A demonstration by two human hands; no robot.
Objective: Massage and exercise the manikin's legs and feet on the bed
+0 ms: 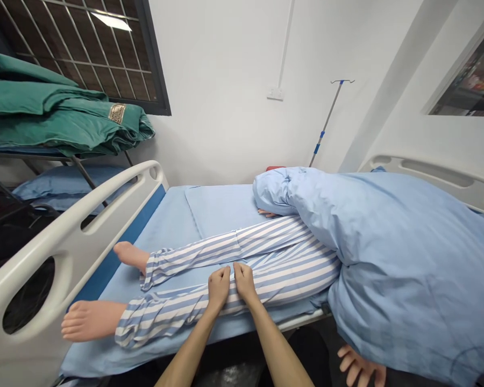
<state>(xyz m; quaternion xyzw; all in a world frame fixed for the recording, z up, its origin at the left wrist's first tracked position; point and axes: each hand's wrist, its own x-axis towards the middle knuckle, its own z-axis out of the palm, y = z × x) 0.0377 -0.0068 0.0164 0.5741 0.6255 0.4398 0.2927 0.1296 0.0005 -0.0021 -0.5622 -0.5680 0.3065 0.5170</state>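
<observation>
Both left hand [219, 286] and right hand [244, 280] are clenched over striped trousers [296, 271] near the bed's [226, 201] front edge; fist interiors are hidden.

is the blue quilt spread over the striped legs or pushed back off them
Pushed back: the quilt lies bunched toward the right, leaving the striped trouser legs uncovered.

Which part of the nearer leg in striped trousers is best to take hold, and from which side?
I would grip the nearer leg around the ankle, by the trouser cuff, coming from the open near side of the bed. The ankle looks narrower than the calf, and the end board stands beyond the foot. It lies flat, so fingers probably must slide underneath.
</observation>
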